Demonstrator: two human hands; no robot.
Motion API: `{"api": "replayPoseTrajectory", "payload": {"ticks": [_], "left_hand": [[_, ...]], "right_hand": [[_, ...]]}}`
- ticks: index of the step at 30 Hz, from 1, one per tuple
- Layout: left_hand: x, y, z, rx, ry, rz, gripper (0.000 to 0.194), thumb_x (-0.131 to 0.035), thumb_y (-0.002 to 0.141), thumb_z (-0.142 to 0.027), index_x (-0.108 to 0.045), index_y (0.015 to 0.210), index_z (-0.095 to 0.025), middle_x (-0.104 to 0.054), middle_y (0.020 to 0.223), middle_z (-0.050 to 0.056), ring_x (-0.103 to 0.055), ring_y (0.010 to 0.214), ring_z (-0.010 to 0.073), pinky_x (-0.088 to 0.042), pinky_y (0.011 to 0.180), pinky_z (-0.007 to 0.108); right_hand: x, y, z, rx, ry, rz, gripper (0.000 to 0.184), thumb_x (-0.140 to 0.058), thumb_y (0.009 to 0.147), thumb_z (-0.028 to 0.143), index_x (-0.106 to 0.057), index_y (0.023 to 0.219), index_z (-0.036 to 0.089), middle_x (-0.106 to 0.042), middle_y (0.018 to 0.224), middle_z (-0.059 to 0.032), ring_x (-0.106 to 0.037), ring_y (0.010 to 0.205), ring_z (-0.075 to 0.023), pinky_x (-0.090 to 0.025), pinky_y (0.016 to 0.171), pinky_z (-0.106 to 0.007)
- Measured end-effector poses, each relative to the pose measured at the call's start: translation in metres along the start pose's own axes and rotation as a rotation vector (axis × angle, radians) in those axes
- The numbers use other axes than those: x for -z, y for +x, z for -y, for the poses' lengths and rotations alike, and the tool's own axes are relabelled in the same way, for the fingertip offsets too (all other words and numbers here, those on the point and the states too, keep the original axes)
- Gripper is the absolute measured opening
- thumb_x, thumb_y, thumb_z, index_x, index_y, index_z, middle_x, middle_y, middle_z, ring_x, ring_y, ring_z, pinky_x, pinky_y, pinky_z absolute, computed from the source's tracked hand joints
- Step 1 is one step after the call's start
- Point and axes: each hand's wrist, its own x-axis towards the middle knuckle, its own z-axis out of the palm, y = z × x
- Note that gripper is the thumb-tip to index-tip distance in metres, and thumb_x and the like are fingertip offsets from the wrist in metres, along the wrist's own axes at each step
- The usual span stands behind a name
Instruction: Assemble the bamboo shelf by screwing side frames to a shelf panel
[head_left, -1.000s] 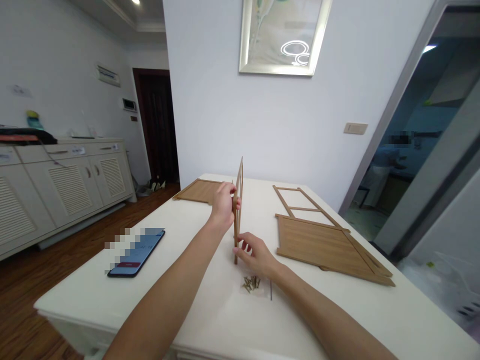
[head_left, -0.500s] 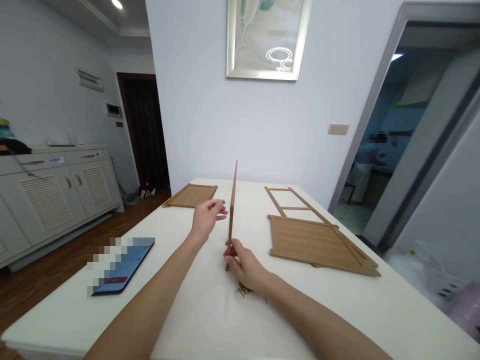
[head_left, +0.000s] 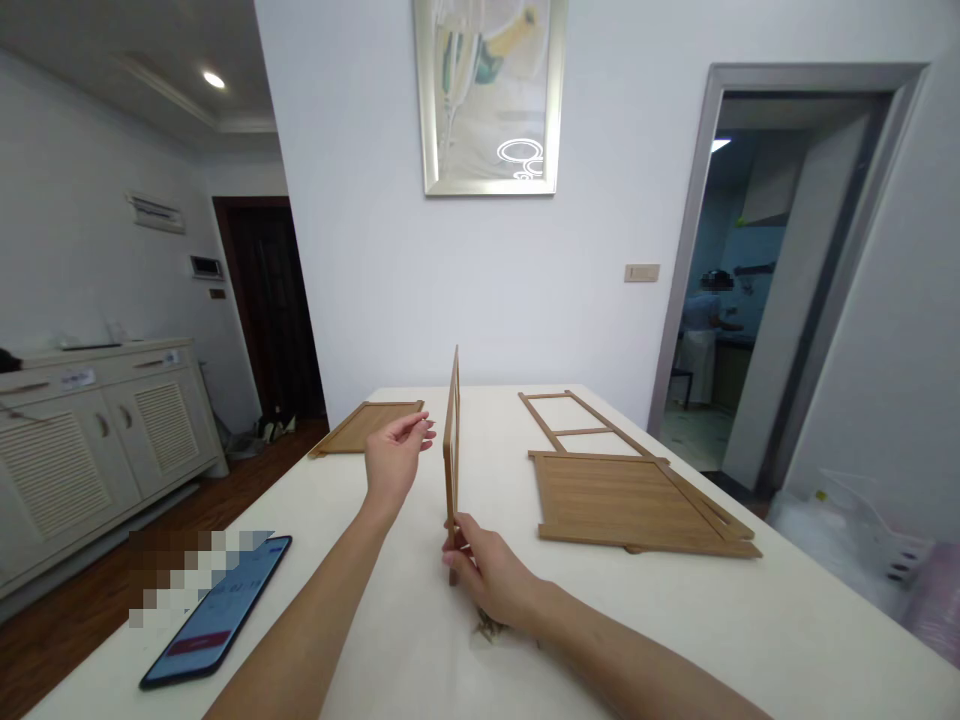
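A thin wooden frame (head_left: 450, 450) stands on its edge, seen almost end-on, in the middle of the white table (head_left: 360, 640). My right hand (head_left: 487, 570) grips its near lower end between thumb and fingers. To the frame's left, my left hand (head_left: 397, 450) is raised and apart from it, thumb and fingertips pinched together. Whatever the pinch holds is too small to make out. Partly hidden below my right hand lies a small pile of brass-coloured screws (head_left: 491, 628).
On the right lie a wooden panel (head_left: 622, 500) and an open frame (head_left: 559, 420) touching it. Another panel (head_left: 367, 425) rests at the far left. A phone (head_left: 217, 615) lies near the left edge. A person (head_left: 701, 330) stands beyond the doorway.
My left hand has let go of the upright frame and drawn back to its left, pinching. My right hand has closed on the frame's near end. The view has shifted right and tilted up.
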Motion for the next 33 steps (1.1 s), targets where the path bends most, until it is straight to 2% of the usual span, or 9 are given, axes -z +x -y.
{"api": "replayPoseTrajectory", "payload": {"ticks": [4, 12, 16, 22, 25, 29, 33], "left_hand": [[-0.012, 0.013, -0.005, -0.048, 0.055, 0.005, 0.034, -0.074, 0.069, -0.036, -0.075, 0.092, -0.011, -0.074, 0.084, 0.011, -0.070, 0.070, 0.0189, -0.060, 0.066, 0.033], [-0.025, 0.024, 0.004, 0.056, -0.066, 0.056, 0.033, -0.077, 0.062, -0.033, -0.070, 0.086, -0.012, -0.073, 0.080, 0.007, -0.069, 0.071, 0.0175, -0.058, 0.067, 0.031], [-0.023, 0.023, -0.004, 0.099, -0.075, 0.117, 0.027, -0.075, 0.061, -0.028, -0.067, 0.081, -0.012, -0.073, 0.079, 0.007, -0.070, 0.076, 0.0186, -0.057, 0.071, 0.031], [-0.014, 0.026, -0.018, 0.148, 0.000, 0.224, 0.020, -0.072, 0.060, -0.022, -0.065, 0.076, -0.013, -0.073, 0.078, 0.008, -0.070, 0.070, 0.0184, -0.057, 0.071, 0.033], [-0.007, 0.029, -0.027, 0.140, -0.005, 0.226, 0.017, -0.069, 0.063, -0.023, -0.063, 0.075, -0.013, -0.073, 0.081, 0.009, -0.071, 0.072, 0.0199, -0.057, 0.069, 0.033], [0.000, 0.026, -0.044, 0.097, -0.048, 0.205, 0.011, -0.063, 0.069, -0.026, -0.060, 0.070, -0.015, -0.071, 0.071, 0.006, -0.069, 0.068, 0.0184, -0.055, 0.063, 0.029], [-0.008, 0.019, -0.044, 0.088, -0.032, 0.249, 0.009, -0.064, 0.071, -0.023, -0.063, 0.067, -0.015, -0.069, 0.067, 0.005, -0.066, 0.064, 0.0149, -0.053, 0.060, 0.026]], "right_hand": [[0.001, -0.001, 0.002, 0.000, -0.021, -0.007, 0.013, -0.046, 0.091, 0.020, -0.044, 0.103, 0.023, -0.063, 0.088, -0.0014, -0.058, 0.073, -0.0135, -0.045, 0.067, -0.025], [0.002, -0.004, 0.001, 0.007, -0.035, -0.040, 0.012, -0.048, 0.090, 0.021, -0.044, 0.102, 0.024, -0.062, 0.086, -0.0007, -0.057, 0.072, -0.0139, -0.042, 0.064, -0.025], [0.000, -0.004, 0.001, 0.019, -0.024, -0.051, 0.011, -0.046, 0.091, 0.020, -0.044, 0.101, 0.024, -0.063, 0.086, -0.0004, -0.058, 0.070, -0.0133, -0.042, 0.064, -0.024], [0.000, -0.005, 0.001, 0.021, 0.002, -0.055, 0.012, -0.046, 0.091, 0.019, -0.044, 0.101, 0.024, -0.064, 0.089, -0.0018, -0.057, 0.071, -0.0136, -0.043, 0.064, -0.025], [0.000, -0.007, 0.000, 0.014, 0.021, -0.063, 0.015, -0.043, 0.092, 0.017, -0.044, 0.106, 0.023, -0.065, 0.094, -0.0036, -0.058, 0.075, -0.0142, -0.045, 0.068, -0.027], [0.000, -0.007, -0.004, -0.023, 0.078, -0.080, 0.016, -0.045, 0.093, 0.022, -0.046, 0.109, 0.023, -0.065, 0.097, -0.0057, -0.060, 0.081, -0.0162, -0.048, 0.072, -0.029], [0.000, -0.003, -0.009, -0.100, 0.186, -0.099, 0.015, -0.054, 0.089, 0.026, -0.048, 0.103, 0.022, -0.066, 0.097, -0.0063, -0.063, 0.083, -0.0177, -0.051, 0.073, -0.032]]}}
